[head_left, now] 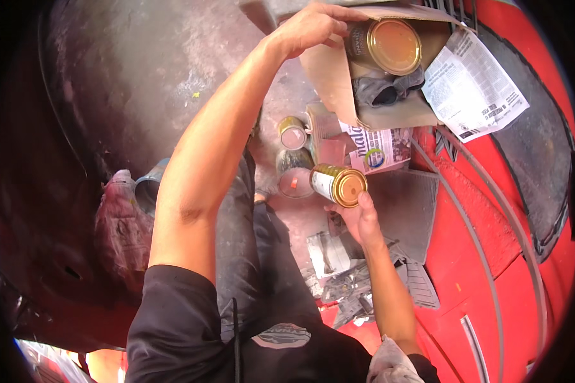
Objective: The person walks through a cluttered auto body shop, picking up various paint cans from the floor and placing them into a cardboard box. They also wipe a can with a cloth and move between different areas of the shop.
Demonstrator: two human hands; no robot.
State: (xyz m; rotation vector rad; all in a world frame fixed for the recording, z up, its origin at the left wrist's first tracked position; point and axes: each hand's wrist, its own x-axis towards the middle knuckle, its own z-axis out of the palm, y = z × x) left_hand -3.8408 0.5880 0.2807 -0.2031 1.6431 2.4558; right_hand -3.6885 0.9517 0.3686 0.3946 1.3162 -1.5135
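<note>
Two tins in hand: my right hand (359, 220) grips a small gold-lidded metal can (339, 184) from below, my left hand (313, 27) clasps a larger gold-lidded tin (384, 46) inside the cardboard box (329, 80). Rigid, smooth, probably weighty; hold round the walls.

Your left hand (313, 27) covers the near side of the large gold-lidded can (384, 46) in the cardboard box (338, 83), and the box's top flap runs off the upper edge. Your right hand (358, 220) hides the underside of the small can (338, 185). The dark cloth (386, 90) is partly tucked under the large can. The newspaper (473, 86) print is too small to read.
</note>
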